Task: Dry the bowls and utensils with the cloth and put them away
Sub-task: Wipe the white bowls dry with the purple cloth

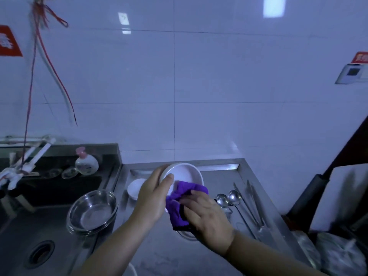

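My left hand point(153, 196) grips a white bowl point(185, 173) by its rim, thumb inside, and holds it tilted above the steel counter point(215, 176). My right hand point(207, 216) holds a purple cloth point(179, 204) bunched against the bowl's lower inside edge. A small white dish point(134, 187) sits on the counter behind my left hand. Steel spoons point(229, 197) and long tongs point(253, 204) lie on the counter to the right. Stacked steel bowls point(92, 212) stand at the sink's right edge.
The sink point(39, 232) with its drain fills the lower left. A soap bottle point(86, 163) and glass lids stand behind it, with a tap at far left. A white board point(342, 196) and bags crowd the right side. Tiled wall rises behind.
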{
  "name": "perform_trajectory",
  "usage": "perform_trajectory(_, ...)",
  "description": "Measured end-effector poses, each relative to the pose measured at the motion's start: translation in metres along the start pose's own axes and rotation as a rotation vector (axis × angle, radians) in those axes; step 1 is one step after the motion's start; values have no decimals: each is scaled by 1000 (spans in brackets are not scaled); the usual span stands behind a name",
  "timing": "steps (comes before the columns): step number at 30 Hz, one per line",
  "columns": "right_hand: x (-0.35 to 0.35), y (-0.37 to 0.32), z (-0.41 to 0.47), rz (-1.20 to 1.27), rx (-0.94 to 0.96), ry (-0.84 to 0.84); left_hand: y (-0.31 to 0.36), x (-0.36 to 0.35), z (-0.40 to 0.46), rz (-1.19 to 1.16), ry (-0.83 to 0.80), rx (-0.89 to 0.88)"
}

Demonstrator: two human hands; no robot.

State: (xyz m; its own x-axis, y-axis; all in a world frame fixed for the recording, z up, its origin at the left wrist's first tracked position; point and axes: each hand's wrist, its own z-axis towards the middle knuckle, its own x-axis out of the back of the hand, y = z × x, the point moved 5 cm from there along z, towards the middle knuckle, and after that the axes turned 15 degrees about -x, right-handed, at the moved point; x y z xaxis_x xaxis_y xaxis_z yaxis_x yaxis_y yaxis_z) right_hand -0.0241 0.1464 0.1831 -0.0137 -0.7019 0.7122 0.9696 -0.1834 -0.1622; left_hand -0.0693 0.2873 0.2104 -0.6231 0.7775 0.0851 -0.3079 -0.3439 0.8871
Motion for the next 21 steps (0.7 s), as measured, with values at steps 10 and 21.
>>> perform_trajectory(10,-5,-12,6,-100,-166,-2,3,6,1,-30,61,24)
perform_trajectory(21,-6,-26,1,-37,-66,55,12,6,2,-110,39,37)
